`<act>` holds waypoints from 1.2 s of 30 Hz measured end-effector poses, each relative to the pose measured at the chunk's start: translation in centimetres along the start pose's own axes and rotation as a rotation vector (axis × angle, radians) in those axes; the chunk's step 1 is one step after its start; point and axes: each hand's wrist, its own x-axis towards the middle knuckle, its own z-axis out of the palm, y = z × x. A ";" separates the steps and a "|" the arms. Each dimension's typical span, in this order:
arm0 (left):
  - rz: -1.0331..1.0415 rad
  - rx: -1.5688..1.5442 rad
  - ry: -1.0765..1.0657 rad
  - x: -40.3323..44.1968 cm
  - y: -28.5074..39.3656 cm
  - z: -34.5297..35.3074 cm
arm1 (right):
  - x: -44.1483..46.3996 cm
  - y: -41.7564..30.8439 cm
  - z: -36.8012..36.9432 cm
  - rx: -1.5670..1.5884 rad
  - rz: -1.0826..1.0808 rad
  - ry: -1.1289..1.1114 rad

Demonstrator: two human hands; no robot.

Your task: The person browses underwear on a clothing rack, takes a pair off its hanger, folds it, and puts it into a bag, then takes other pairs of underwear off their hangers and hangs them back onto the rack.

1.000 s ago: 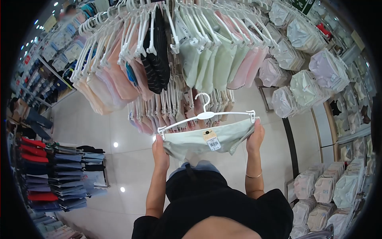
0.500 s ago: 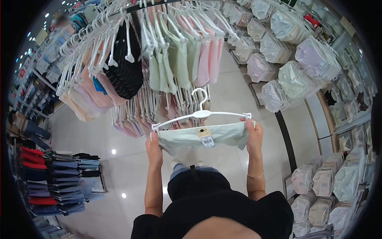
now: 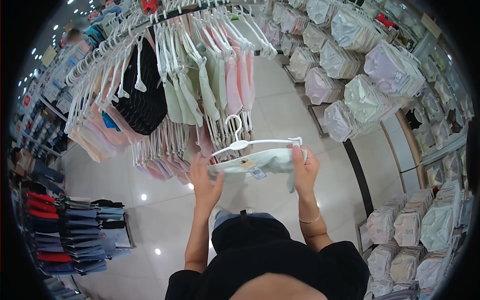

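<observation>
A white clip hanger [image 3: 240,144] is held out in front of my body, its hook [image 3: 233,123] pointing up. From it hangs a pale green piece of underwear [image 3: 277,161], creased and slightly tilted, with a paper price tag [image 3: 255,171] on its front. My right hand [image 3: 306,172] grips the garment's right top corner at the hanger's clip, thumb in front. At the left end, my left hand [image 3: 204,182] has its fingers spread and thumb apart, touching or just beside the garment's edge. The hanger's left clip is hidden by those fingers.
Ahead is a rail of hangers with green and pink garments [image 3: 190,95] and a black garment [image 3: 142,95]. Packs of folded underwear [image 3: 367,97] hang on the right wall. Folded dark and red clothes [image 3: 55,230] stand at left. Tiled floor [image 3: 150,220] lies below.
Hanger and garment have moved left and a little closer. My left hand has loosened from its pinch at the left corner to spread fingers. The garment now looks more crumpled.
</observation>
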 end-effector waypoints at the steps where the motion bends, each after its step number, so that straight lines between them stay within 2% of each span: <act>1: -0.011 -0.064 -0.107 -0.4 -0.3 0.6 | -0.2 0.2 0.3 -0.012 -0.018 -0.002; 4: 0.189 -0.104 -0.451 -0.5 0.4 0.5 | -0.2 1.2 1.2 -0.074 -0.054 -0.038; 7: 0.208 -0.405 -0.743 -0.7 1.4 0.4 | -0.3 1.7 1.7 -0.175 -0.074 -0.093; 10: 0.346 -0.484 -0.772 0.0 1.6 0.6 | -0.5 2.1 2.4 -0.236 -0.159 -0.109; 12: 0.271 -0.582 -0.766 -0.2 0.8 1.4 | -1.1 2.2 3.1 -0.294 -0.191 -0.141; 13: 0.234 -0.632 -0.761 -0.4 0.2 2.0 | -1.6 2.3 3.5 -0.320 -0.297 -0.191; 16: -0.085 -1.277 -0.552 -2.3 -1.3 4.2 | -3.3 3.3 5.0 -0.366 -0.565 -0.356; 18: -0.476 -1.511 -0.345 -4.5 -4.0 6.1 | -4.6 3.8 6.0 -0.359 -0.669 -0.492; 19: -0.675 -1.614 -0.229 -4.7 -4.4 6.1 | -5.3 4.1 6.3 -0.369 -0.648 -0.532; 22: -0.750 -1.451 -0.316 -3.5 -3.4 3.8 | -6.6 4.4 6.7 -0.402 -0.604 -0.666; 27: -0.752 -1.699 -0.411 -2.2 -2.9 1.7 | -7.1 3.9 6.6 -0.387 -0.591 -0.810; 29: -0.812 -1.696 -0.456 -1.5 -2.5 0.8 | -6.8 3.8 6.0 -0.260 -0.544 -0.781; 32: -0.529 -1.483 -0.527 -1.2 -3.2 0.6 | -6.3 3.8 4.0 -0.179 -0.415 -0.666; 33: -0.573 -1.494 -0.509 -1.3 -3.3 0.5 | -6.0 3.7 3.3 -0.168 -0.366 -0.618; 36: -0.520 -1.403 -0.610 -1.2 -3.4 -0.4 | -3.8 3.2 2.3 -0.194 -0.354 -0.434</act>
